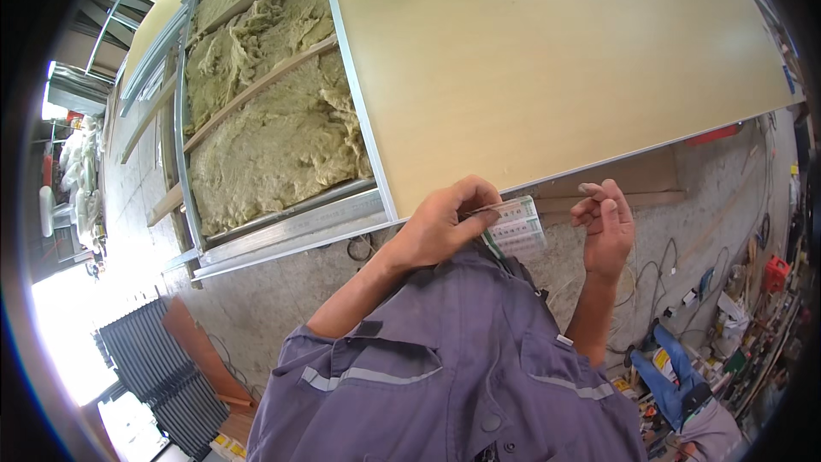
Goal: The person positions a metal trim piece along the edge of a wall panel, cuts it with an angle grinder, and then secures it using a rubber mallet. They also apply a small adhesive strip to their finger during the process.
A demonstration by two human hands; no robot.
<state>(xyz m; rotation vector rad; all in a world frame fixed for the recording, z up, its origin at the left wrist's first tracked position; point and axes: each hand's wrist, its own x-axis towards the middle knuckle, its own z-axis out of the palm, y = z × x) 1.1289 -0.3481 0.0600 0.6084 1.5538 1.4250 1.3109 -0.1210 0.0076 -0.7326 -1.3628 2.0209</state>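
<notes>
My left hand [453,221] grips a small white printed sheet [516,228] with green bands, pinched between thumb and fingers in front of my chest. What the print is for I cannot tell. To the right of the sheet and apart from it, my right hand [609,227] is raised with its fingers bent together. A pale greyish bit shows at a fingertip; whether it is a held object or the finger itself is unclear. Just beyond both hands runs the metal-trimmed edge of a large beige panel [547,60].
Left of the panel, a metal frame with wooden battens [261,90] holds yellowish mineral wool [274,162]. Cables [667,261] lie on the concrete floor [316,308] at right, near a red canister [776,275]. A person in blue trousers [671,368] is at lower right. Dark ribbed panels [158,359] stand lower left.
</notes>
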